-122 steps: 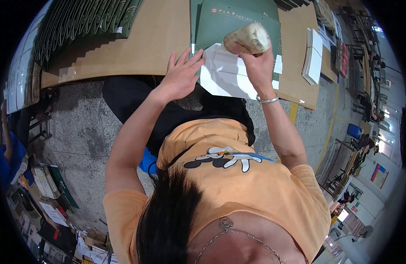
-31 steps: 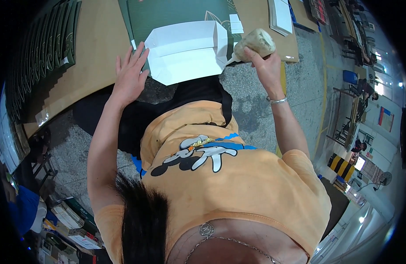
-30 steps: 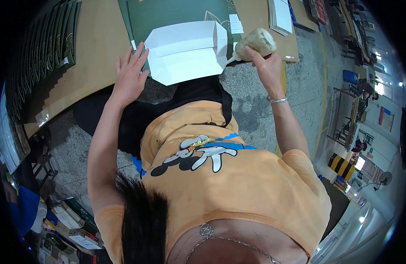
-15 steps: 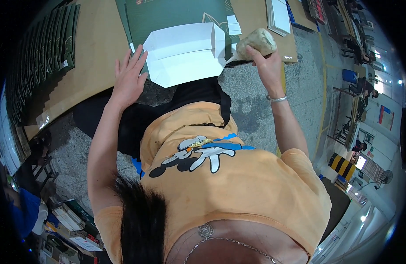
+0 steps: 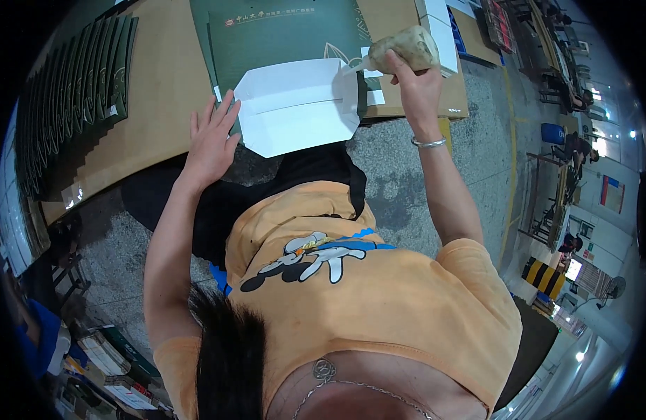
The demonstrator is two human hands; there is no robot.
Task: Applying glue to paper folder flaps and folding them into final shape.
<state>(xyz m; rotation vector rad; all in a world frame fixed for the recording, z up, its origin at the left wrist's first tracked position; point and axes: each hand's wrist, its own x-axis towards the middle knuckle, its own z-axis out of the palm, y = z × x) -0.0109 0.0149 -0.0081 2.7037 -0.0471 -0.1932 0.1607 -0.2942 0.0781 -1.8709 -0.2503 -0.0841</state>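
Observation:
A white paper piece with folded-up flaps [image 5: 295,126] lies at the near edge of the table, partly over dark green printed sheets [image 5: 281,42]. Against its left edge rests my left hand [image 5: 212,143], fingers spread and holding nothing. My right hand [image 5: 417,87] grips a stained, pale squeeze bottle [image 5: 405,50] tipped on its side. The bottle's narrow nozzle [image 5: 356,68] points left, at the far right corner of the white piece. Whether anything comes out of the nozzle is too small to tell.
Folded dark green paper bags [image 5: 78,105] stand in a fanned row on the brown tabletop [image 5: 155,77] at left. White slips [image 5: 373,96] lie beside the green sheets, and a white stack [image 5: 438,31] sits at far right. Farther right, people work at other tables.
My right hand has carried the bottle away from me along the white piece's right edge, from the near corner to the far one. My left hand stays at the left edge.

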